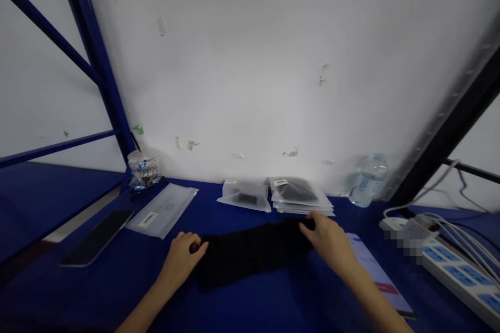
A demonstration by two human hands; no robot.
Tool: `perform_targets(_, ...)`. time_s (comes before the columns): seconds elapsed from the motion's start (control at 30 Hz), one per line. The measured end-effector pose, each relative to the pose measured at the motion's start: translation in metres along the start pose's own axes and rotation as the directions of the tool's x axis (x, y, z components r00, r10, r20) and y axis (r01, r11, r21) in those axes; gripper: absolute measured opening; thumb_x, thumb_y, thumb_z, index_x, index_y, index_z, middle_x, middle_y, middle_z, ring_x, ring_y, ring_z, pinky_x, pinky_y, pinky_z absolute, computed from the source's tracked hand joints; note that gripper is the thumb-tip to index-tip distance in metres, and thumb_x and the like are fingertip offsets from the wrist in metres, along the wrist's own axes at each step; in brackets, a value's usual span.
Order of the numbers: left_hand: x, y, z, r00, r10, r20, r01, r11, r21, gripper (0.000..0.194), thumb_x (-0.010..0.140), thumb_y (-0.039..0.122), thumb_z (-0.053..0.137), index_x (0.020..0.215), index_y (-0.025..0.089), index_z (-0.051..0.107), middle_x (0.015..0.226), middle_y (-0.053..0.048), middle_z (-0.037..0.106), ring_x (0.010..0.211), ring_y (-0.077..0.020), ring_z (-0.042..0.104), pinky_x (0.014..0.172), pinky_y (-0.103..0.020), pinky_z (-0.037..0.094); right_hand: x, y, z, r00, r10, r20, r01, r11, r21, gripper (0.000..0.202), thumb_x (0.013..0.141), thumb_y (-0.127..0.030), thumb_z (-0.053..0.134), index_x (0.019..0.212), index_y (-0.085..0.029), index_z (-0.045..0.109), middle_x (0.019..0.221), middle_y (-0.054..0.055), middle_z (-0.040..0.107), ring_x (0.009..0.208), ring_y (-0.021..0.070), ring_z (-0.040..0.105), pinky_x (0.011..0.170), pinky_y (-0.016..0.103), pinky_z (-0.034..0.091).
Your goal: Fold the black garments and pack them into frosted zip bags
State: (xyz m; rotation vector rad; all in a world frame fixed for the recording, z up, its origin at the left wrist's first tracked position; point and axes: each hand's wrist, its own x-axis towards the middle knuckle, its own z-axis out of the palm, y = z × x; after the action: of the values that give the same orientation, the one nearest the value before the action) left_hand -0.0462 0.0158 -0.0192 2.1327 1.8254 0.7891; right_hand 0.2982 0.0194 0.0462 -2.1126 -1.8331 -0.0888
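A strip of black cloth is stretched between my two hands, low over the blue table. My left hand pinches its left end between thumb and fingers. At the upper right end, my right hand grips the cloth in the same way. The cloth is too dark to tell what garment or item it is. Beyond it lie a zip bag with something dark inside and a stack of zip bags with dark contents. A flat frosted zip bag with a label rests left of my left hand.
A dark phone lies at the left, with a plastic-wrapped cup behind it. A water bottle stands by the wall. At the right are a lit screen and a power strip with cables. Blue rack posts border the left.
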Motion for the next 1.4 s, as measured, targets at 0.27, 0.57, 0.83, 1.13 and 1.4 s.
perform_targets(0.27,0.000,-0.004,0.002,1.000,0.013,-0.014,-0.013,1.000,0.017,0.033,0.083,0.041,0.048,0.057,0.021,0.044,0.060,0.001,0.052,0.067,-0.0201,0.048,0.065,-0.030,0.034,-0.059,-0.111,0.043,0.923,-0.356,-0.149,0.346,0.934,-0.084,0.012,0.079,-0.027,0.062,0.086,-0.019,0.057,0.081,0.007,0.063,0.077,0.0231,0.062,0.058,0.028,0.047)
perform_targets(0.57,-0.002,0.005,-0.005,1.000,0.003,0.020,-0.004,1.000,0.001,0.032,0.083,0.040,0.048,0.057,0.021,0.044,0.060,0.001,0.054,0.069,-0.0198,0.050,0.066,-0.030,0.034,-0.038,-0.045,0.044,0.995,-0.098,-0.017,0.099,0.966,0.237,0.043,0.081,-0.046,0.057,0.109,-0.014,0.054,0.100,0.012,0.065,0.096,0.0287,0.060,0.077,0.035,0.046)
perform_targets(0.83,-0.007,0.013,-0.005,0.996,0.046,0.076,-0.045,0.999,-0.020,0.031,0.081,0.041,0.053,0.057,0.021,0.050,0.063,0.001,0.057,0.073,-0.0199,0.052,0.071,-0.031,0.036,-0.031,-0.036,0.051,0.991,-0.033,0.130,-0.001,0.968,0.253,0.022,0.083,-0.038,0.051,0.089,-0.018,0.056,0.087,0.009,0.065,0.083,0.0258,0.064,0.063,0.030,0.043)
perform_targets(1.13,-0.006,0.014,-0.004,0.996,0.035,0.085,-0.033,0.999,-0.036,0.030,0.081,0.040,0.053,0.058,0.020,0.055,0.064,0.000,0.059,0.076,-0.0212,0.053,0.071,-0.033,0.034,-0.061,-0.128,0.032,0.905,-0.356,-0.234,0.370,0.929,0.017,0.022,0.073,-0.013,0.060,0.092,-0.023,0.052,0.089,0.007,0.062,0.081,0.0263,0.059,0.068,0.037,0.047)
perform_targets(1.4,-0.010,0.014,-0.003,0.995,0.050,0.085,-0.045,0.997,-0.062,0.020,0.080,0.023,0.047,0.062,0.020,0.057,0.070,-0.002,0.062,0.080,-0.0221,0.052,0.075,-0.035,0.035,-0.104,-0.143,0.057,0.899,-0.407,-0.163,0.436,0.798,0.416,0.032,0.087,-0.046,0.049,0.106,-0.021,0.056,0.104,0.010,0.065,0.096,0.0250,0.061,0.081,0.038,0.050)
